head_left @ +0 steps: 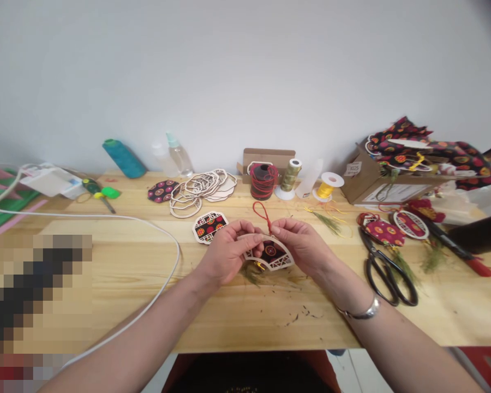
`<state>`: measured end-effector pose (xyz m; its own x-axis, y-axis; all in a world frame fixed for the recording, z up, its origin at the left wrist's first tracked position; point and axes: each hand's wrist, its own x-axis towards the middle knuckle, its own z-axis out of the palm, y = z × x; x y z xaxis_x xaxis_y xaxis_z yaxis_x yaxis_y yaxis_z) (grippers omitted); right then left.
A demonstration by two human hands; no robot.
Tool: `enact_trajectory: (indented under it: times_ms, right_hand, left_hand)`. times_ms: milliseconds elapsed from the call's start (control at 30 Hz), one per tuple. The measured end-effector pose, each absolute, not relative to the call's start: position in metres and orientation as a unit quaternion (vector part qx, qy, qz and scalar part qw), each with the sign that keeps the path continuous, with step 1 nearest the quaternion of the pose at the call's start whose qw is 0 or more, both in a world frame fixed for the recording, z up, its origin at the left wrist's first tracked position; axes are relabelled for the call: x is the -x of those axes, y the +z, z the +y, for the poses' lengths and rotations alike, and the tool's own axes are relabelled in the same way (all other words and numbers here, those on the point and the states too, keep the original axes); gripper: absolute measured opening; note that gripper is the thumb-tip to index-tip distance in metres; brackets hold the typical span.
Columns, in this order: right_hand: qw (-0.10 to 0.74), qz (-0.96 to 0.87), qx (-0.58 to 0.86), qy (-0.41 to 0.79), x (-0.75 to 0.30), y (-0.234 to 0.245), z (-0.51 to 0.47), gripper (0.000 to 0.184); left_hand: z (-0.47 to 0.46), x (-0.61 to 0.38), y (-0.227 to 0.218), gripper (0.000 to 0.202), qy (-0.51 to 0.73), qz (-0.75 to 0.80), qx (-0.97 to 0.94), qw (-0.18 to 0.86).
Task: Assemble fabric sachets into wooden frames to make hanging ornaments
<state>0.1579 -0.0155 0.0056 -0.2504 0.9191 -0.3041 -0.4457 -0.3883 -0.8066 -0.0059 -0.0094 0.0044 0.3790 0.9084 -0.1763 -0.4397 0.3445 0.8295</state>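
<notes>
Between my two hands is a fan-shaped wooden ornament (275, 254) with dark patterned cloth in its middle and cut-out lattice at its ends. My left hand (234, 248) grips its left side, thumb on top. At its top edge, my right hand (297, 240) pinches the base of a red cord loop (262, 210) that stands up from it. A small yellow knot (260, 266) and a green tassel (251, 274) hang below the ornament. Left of my left hand lies an eight-sided framed ornament (208, 226) with floral cloth.
Black-handled scissors (387, 275) and finished ornaments (411, 224) lie to the right, near a cardboard box (364, 180) of cloth. Wooden frames (207, 188), red cord (264, 183) and yellow thread (326, 188) stand behind. A white cable (163, 232) crosses the left side.
</notes>
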Motion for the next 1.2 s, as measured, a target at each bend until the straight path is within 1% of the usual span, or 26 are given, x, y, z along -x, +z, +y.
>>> enact_trajectory:
  times_ms: [167,667,900,1033,1200]
  right_hand:
    - [0.47,-0.292,0.367,0.748,-0.1554,0.0095,-0.0162,0.029]
    - [0.466,-0.297,0.361,0.752,-0.1575,0.006,-0.0152,0.026]
    - [0.437,-0.323,0.347,0.764,-0.1594,0.0077,-0.0153,0.024]
    - [0.432,-0.352,0.384,0.736,-0.1623,0.0075,-0.0153,0.028]
    - [0.452,-0.382,0.459,0.663,-0.1624,0.0097,-0.0148,0.03]
  left_hand:
    - [-0.0088,0.0045,0.0045,0.03,0.448,0.327,-0.348,0.756]
    - [-0.0094,0.0052,0.0013,0.02,0.445,0.319,-0.37,0.751]
    - [-0.0087,0.0052,0.002,0.018,0.45,0.322,-0.369,0.746]
    - [-0.0092,0.0053,0.0024,0.017,0.457,0.328,-0.376,0.736]
    - [-0.0096,0.0064,-0.0018,0.015,0.456,0.35,-0.413,0.706]
